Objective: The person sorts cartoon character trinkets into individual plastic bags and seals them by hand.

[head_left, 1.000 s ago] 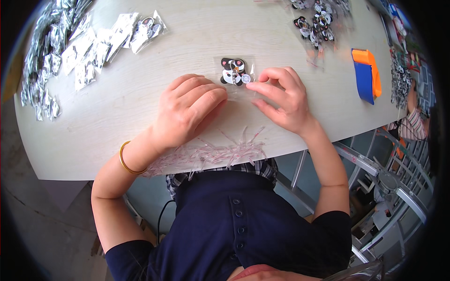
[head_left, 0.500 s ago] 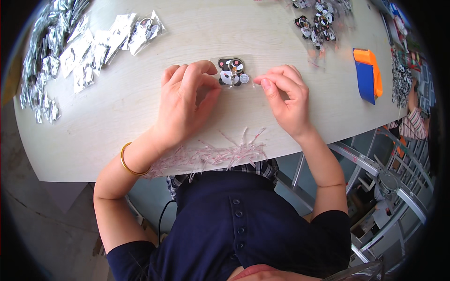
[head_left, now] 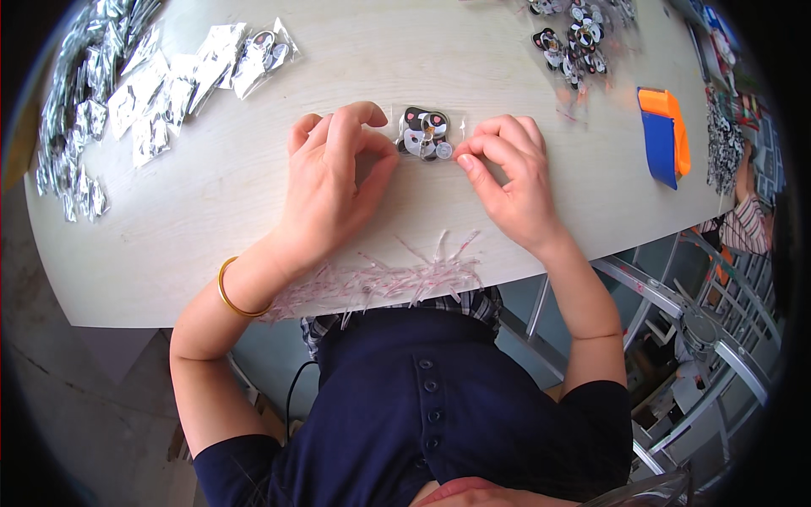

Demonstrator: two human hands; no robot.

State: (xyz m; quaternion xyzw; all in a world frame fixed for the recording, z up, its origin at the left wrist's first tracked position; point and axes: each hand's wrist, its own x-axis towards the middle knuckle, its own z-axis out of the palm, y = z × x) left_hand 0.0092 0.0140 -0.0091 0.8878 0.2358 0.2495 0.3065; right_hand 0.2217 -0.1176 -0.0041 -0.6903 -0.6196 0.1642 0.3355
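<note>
A small clear plastic bag with a black-and-white panda keychain (head_left: 413, 141) inside lies flat on the table between my hands. My right hand (head_left: 511, 173) pinches the bag's right edge between thumb and fingertips. On the other side, my left hand (head_left: 338, 165) is curved, with a gap between its raised index finger and its thumb. The left thumb tip lies beside the bag's left edge; whether it touches cannot be made out. A gold bangle (head_left: 223, 287) circles my left wrist.
Thin clear, pinkish strips (head_left: 397, 279) are heaped along the table's near edge. Silvery packets (head_left: 173, 89) cover the far left. More bagged panda keychains (head_left: 583, 34) lie far right, near a blue-and-orange tool (head_left: 663, 139). Metal frames (head_left: 676, 304) stand beyond the table's right edge.
The bagged keychain has shifted slightly right and turned a little. My right fingertips have come in to the bag's right edge. The left hand has barely moved.
</note>
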